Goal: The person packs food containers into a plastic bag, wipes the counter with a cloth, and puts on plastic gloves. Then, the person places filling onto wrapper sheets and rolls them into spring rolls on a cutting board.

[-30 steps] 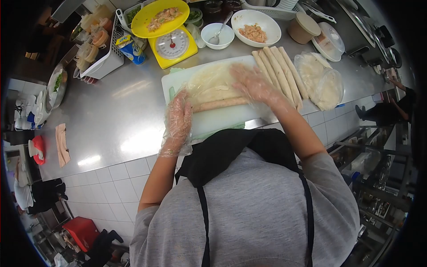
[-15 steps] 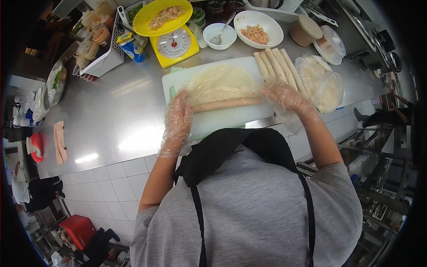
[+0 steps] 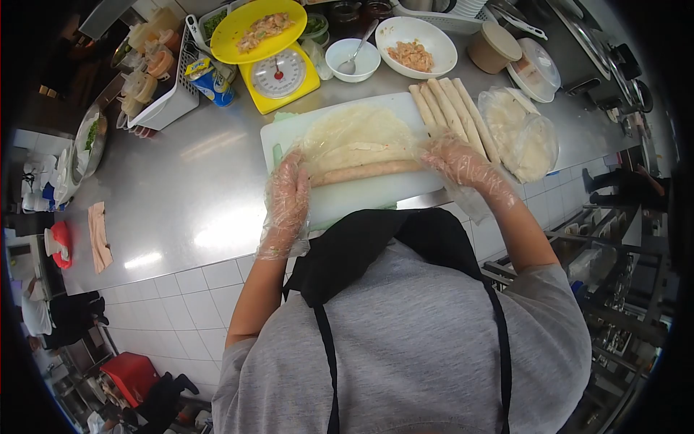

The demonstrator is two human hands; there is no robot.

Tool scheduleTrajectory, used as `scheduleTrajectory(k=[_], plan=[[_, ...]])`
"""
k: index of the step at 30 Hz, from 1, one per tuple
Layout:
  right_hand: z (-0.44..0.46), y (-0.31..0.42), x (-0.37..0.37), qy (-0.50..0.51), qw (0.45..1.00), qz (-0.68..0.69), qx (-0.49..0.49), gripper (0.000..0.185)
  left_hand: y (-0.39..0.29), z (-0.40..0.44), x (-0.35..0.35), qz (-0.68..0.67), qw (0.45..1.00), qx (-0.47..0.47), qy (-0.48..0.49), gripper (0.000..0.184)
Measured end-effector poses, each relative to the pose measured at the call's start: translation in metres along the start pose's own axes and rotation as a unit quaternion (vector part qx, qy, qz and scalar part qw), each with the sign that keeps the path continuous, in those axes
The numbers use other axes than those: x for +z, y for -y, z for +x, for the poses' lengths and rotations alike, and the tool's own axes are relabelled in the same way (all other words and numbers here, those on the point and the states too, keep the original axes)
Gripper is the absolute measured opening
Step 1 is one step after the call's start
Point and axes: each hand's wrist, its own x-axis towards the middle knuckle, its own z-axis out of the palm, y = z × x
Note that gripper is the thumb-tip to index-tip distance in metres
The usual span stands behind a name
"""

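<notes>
A long spring roll (image 3: 365, 172) with pinkish filling lies across the near part of the white cutting board (image 3: 350, 199). Behind it spreads its pale round wrapper (image 3: 354, 130), thin and partly see-through. Both hands wear loose clear plastic gloves. My left hand (image 3: 288, 194) is closed at the left end of the roll and wrapper, its fingertips partly hidden by the crinkled glove. At the opposite end my right hand (image 3: 457, 160) has its fingers curled on the roll. Just beyond that hand lie several finished rolls (image 3: 455, 108), side by side.
A bag of round wrappers (image 3: 517, 134) lies at the right. Along the back stand a yellow scale (image 3: 280, 78) with a yellow plate (image 3: 230, 50) of filling, a small bowl (image 3: 345, 71) with a spoon, a bowl of filling (image 3: 385, 32) and a white basket (image 3: 170, 105) of bottles.
Both hands stay at the roll's ends with hardly any movement. The whole view has shifted very slightly.
</notes>
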Motion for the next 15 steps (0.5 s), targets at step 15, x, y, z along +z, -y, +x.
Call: scheduleTrajectory(k=[15], plan=[[0.134,0.139,0.01,0.031,0.981,-0.137,-0.135,0.052,0.004,-0.001,0.006,-0.118,0.991,-0.02,-0.062,0.044]])
